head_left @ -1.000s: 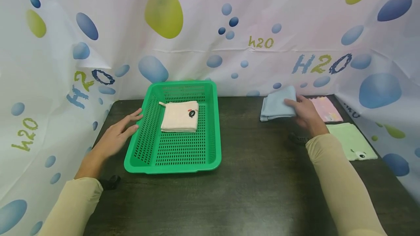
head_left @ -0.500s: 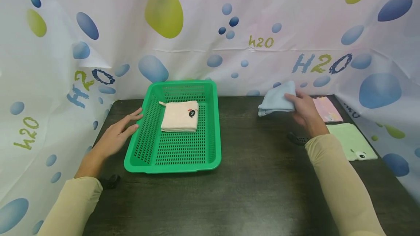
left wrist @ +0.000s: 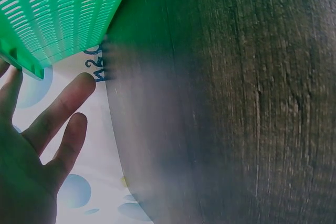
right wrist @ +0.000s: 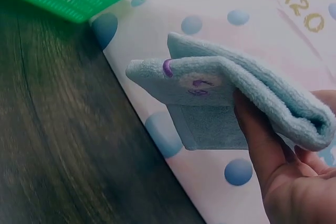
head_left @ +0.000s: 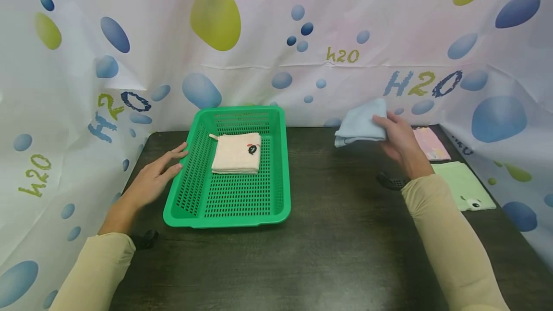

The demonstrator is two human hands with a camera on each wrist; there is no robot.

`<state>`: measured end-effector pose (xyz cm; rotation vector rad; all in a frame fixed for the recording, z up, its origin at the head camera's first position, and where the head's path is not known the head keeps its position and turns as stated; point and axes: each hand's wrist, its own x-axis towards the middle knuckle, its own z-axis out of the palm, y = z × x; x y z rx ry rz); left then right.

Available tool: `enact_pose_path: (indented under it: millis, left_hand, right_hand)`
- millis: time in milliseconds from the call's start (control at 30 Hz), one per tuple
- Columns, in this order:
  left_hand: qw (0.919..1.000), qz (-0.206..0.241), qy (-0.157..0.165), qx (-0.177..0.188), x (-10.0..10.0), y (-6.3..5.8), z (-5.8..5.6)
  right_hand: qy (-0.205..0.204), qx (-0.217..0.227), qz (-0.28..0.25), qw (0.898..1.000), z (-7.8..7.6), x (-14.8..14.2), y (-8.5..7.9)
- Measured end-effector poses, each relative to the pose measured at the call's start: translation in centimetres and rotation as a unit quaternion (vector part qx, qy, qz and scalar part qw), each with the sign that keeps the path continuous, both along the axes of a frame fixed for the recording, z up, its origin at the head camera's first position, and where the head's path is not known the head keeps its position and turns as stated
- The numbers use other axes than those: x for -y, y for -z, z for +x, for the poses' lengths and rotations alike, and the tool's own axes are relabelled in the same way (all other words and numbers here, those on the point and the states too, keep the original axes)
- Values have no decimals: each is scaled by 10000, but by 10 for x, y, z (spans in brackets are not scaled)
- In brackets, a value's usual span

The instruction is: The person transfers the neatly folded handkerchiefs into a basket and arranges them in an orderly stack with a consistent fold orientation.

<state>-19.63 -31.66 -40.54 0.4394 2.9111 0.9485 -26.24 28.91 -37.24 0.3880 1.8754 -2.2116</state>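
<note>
My right hand [head_left: 402, 140] pinches a folded light blue towel [head_left: 362, 123] by its right edge, above the table's back part. In the right wrist view the towel [right wrist: 210, 82] shows folded layers and purple stitching on its underside. My left hand [head_left: 151, 179] has its fingers extended, the fingertips right at the left rim of a green plastic basket [head_left: 282, 181]. From the left wrist the spread fingers [left wrist: 65, 103] show beside the basket's slotted wall [left wrist: 58, 19]. A folded cream towel [head_left: 235, 155] with a stitched face lies inside the basket.
On the table's right side lie a pink folded towel [head_left: 430, 144] and a pale green one [head_left: 464, 186] with an eye design, partly behind my right sleeve. A bubble-printed sheet [head_left: 259, 37] rises along the back and sides of the dark table [head_left: 302, 263].
The blue towel has risen and moved slightly left in my right hand, its near edge tilting. My left hand and the basket have stayed in place.
</note>
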Motion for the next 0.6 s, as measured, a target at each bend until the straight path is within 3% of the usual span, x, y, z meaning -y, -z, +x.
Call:
enact_pose_path:
  millis: [600]
  left_hand:
    - [10000, 49, -34, -26, 0, 2, -1]
  right_hand:
    - [-319, -759, -431, 9957, 1, 32, -20]
